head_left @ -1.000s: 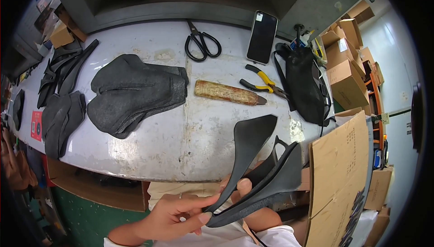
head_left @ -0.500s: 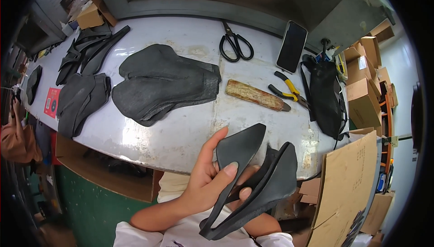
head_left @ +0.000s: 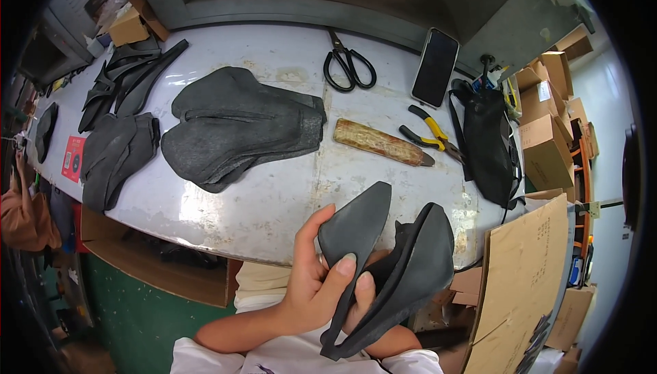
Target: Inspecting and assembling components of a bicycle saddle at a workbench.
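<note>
A smooth dark-grey, leather-like piece (head_left: 419,264) with two broad wings joined at a narrow lower end is held up in front of me, off the table's near edge. My left hand (head_left: 316,281) grips its left wing, with the thumb on the near face and the fingers around the edge. My right hand (head_left: 363,299) is closed on the inner edge of the right wing; its thumb shows in the gap between the wings, close to the left thumb. The other right fingers are mostly hidden behind the piece.
On the white table (head_left: 260,216) lie stacked dark saddle-shaped pieces (head_left: 246,127), more dark pieces (head_left: 120,158) at left, black-handled scissors (head_left: 349,69), a worn tape-wrapped tool (head_left: 380,143), yellow-black pliers (head_left: 434,133), a phone (head_left: 435,67) and a black pouch (head_left: 489,145). Cardboard (head_left: 517,285) stands at right.
The right wing has turned and tilted more upright, and the lower end has shifted right. My right thumb has moved up beside the left thumb. The whole view has shifted slightly.
</note>
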Action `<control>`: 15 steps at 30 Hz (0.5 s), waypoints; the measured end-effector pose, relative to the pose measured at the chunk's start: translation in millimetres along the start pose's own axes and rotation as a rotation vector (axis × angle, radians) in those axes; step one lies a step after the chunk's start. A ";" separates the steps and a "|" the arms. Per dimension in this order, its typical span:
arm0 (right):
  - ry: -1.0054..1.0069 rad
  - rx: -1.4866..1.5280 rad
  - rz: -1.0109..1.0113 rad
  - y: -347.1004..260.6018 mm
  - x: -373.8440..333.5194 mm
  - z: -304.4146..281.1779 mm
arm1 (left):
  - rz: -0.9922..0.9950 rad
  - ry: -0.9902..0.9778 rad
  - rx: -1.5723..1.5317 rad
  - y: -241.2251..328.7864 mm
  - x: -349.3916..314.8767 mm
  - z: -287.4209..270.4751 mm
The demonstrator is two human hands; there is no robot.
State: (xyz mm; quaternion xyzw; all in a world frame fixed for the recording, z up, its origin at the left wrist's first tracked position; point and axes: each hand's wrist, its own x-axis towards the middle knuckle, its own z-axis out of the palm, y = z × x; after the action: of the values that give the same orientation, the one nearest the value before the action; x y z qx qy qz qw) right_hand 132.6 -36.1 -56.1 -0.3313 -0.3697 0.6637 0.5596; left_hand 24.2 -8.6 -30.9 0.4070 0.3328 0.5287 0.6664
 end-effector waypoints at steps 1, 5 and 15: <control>-0.002 -0.007 -0.011 1.4 -4.4 0.8 | 0.012 0.012 -0.018 0.0 0.3 1.8; -0.021 -0.025 -0.056 1.3 -6.2 -3.5 | -0.047 -0.026 -0.092 11.7 1.9 -1.9; 0.062 -0.108 -0.127 -30.6 -3.4 -57.2 | -0.322 -0.433 0.108 45.1 0.3 -36.4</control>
State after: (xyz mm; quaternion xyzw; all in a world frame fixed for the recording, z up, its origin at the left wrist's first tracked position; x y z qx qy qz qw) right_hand 197.2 -29.5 -58.7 -0.3574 -0.4077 0.5953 0.5930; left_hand -27.1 3.6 -6.9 0.4873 0.2708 0.2981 0.7748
